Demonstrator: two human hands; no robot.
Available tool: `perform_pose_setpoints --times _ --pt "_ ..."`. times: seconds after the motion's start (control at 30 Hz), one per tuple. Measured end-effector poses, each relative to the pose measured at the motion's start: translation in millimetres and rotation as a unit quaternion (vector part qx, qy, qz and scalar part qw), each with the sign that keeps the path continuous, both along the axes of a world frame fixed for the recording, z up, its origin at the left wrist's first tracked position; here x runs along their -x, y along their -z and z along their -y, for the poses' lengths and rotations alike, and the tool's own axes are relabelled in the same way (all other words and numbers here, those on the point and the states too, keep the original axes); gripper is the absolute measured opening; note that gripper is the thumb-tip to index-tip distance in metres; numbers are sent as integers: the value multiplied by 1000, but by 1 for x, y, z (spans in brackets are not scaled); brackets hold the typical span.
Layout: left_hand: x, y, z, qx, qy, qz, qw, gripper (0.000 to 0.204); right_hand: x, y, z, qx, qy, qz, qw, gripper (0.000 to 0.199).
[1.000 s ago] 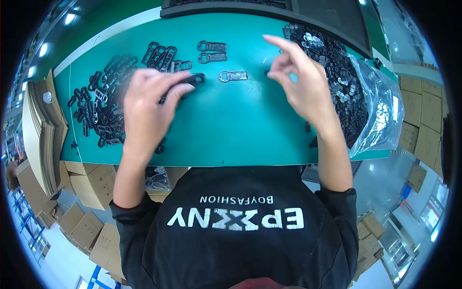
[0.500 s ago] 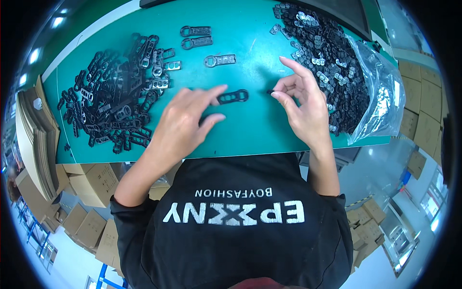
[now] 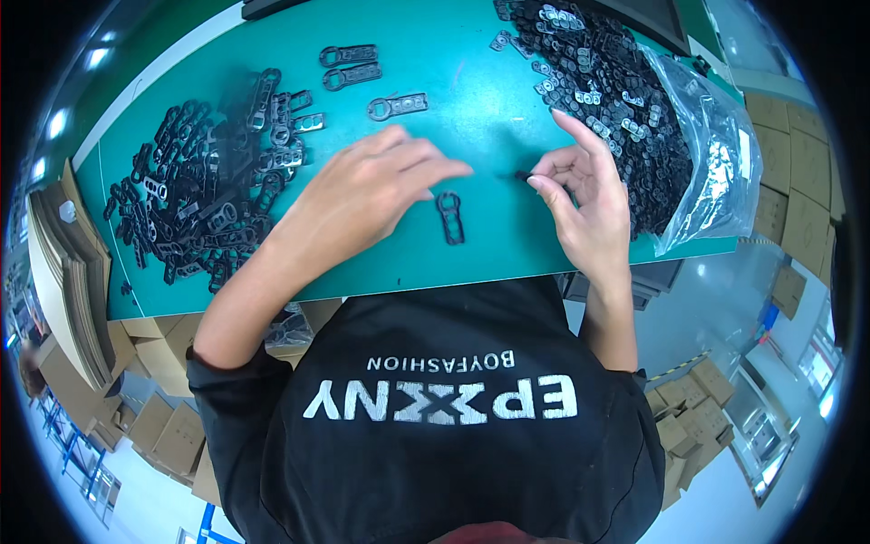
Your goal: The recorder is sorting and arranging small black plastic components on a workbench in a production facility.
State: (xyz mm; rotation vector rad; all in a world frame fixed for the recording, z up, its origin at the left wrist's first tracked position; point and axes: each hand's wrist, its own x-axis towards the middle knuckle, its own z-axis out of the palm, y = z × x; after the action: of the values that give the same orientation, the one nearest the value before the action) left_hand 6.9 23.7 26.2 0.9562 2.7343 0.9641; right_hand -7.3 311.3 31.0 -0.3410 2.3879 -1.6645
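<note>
Black slotted piece (image 3: 450,219) laid on the green tabletop (image 3: 497,247), between two hands.
At its 10 o'clock, the left hand (image 3: 370,186) is held with fingers apart; at its 2 o'clock, a small black part (image 3: 523,175) is clamped in the right hand's (image 3: 589,201) fingers. Similar pieces (image 3: 186,199) are heaped at 9 o'clock.

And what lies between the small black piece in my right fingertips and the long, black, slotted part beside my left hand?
Just bare green tabletop between the small black piece and the slotted part, in the head view.
</note>
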Motion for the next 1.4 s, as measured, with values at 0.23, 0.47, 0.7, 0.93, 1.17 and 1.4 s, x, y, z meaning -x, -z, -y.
perform_pose_setpoints --times 0.23,0.47,0.7,0.93,1.17,1.4 --pt "-13 3 -14 -58 -14 0 998 55 0 2 4 -14 -11 24 1000 71" --pt "-5 17 -10 -99 -94 4 991 63 3 4 12 -13 -23 5 1000 72" --pt "-6 21 -9 -100 -133 -52 985 73 5 0 33 -31 -40 -38 998 73" --pt "-6 26 -6 -117 -131 -23 984 71 13 4 58 -108 -102 -125 981 77" --pt "-8 27 -6 -121 -141 -25 982 68 13 -6 61 -211 -118 -212 947 79" --pt "-8 28 -7 -125 -148 -30 981 65 -8 13 47 -275 -135 -390 868 69"
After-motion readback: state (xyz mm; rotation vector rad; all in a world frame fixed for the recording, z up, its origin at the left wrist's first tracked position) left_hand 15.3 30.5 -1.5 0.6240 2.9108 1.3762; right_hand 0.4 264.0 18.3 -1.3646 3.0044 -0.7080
